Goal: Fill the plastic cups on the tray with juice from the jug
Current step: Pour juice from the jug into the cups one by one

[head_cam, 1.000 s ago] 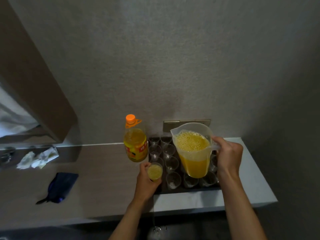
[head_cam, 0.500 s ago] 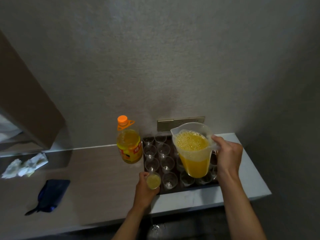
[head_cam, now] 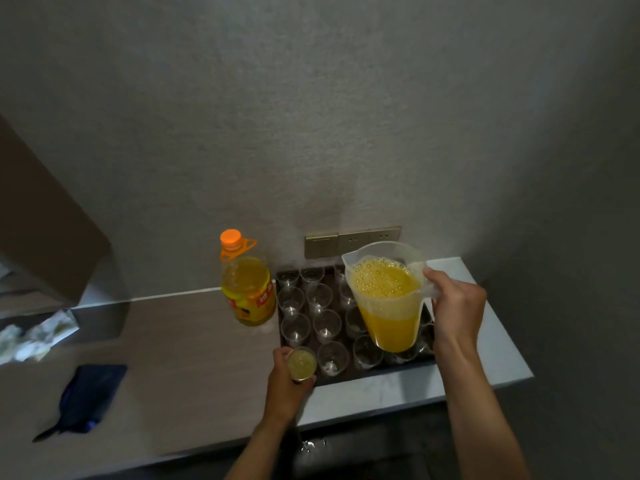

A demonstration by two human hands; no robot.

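Left hand [head_cam: 285, 382] grasping filled cup [head_cam: 301, 363] at near-left tray [head_cam: 346, 374] corner; right hand [head_cam: 457, 313] clenched round jug [head_cam: 388, 299] handle, upright above empty cups [head_cam: 327, 325].

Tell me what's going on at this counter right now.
A person is filling small plastic cups with orange juice. The right hand holds a clear jug of juice by its handle, raised over the dark tray. The left hand grips one filled cup at the tray's near left corner. The other cups that show look empty. A juice bottle stands left of the tray.
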